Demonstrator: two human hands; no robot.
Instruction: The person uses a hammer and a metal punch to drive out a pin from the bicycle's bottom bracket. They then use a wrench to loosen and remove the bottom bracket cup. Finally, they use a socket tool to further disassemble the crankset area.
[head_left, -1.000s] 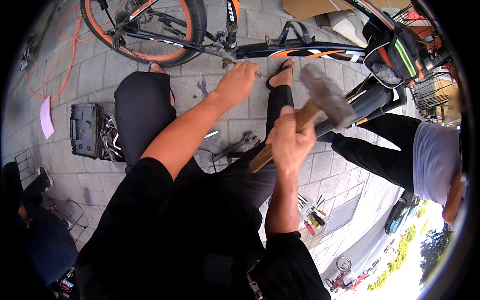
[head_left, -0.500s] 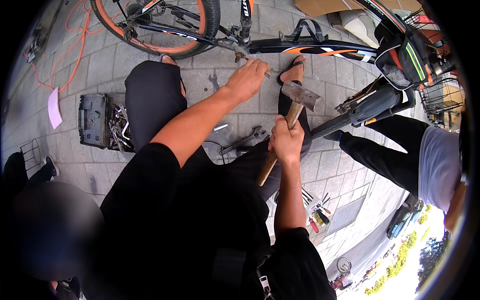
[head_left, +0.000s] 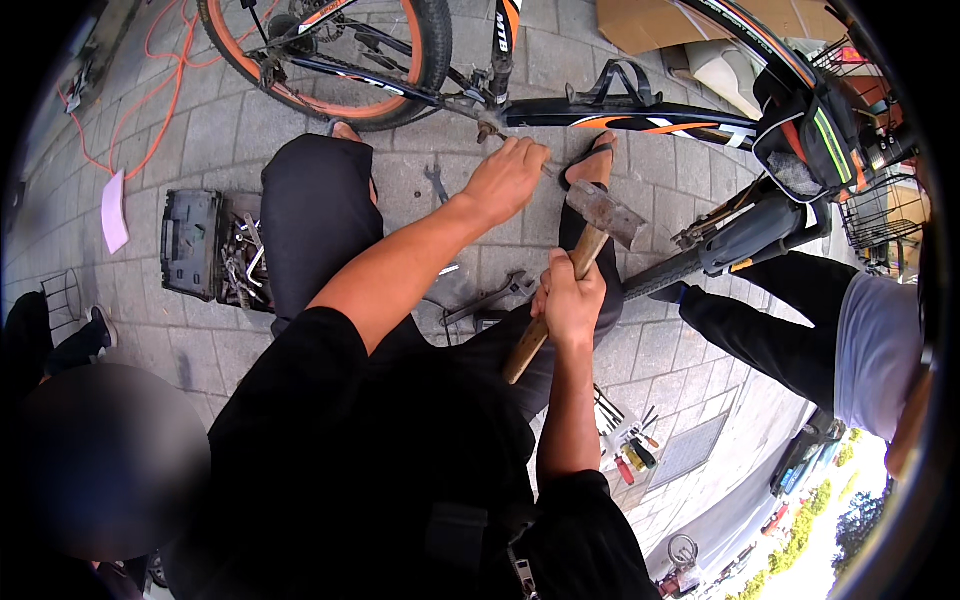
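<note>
Hammer (head_left: pixel 590 250): my right hand (head_left: pixel 572 298) grips its wooden handle, head raised. My left hand (head_left: pixel 505 180), fingers curled, pinches a small tool at the bicycle frame (head_left: pixel 640 118).

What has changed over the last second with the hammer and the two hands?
The right hand has brought the hammer down from its raised position toward the bicycle frame, with the head now lower and nearer the left hand. Nothing was picked up or let go. The left hand has stayed at the frame joint, the right keeps its grip on the wooden handle, and the toolbox lies where it was.
</note>
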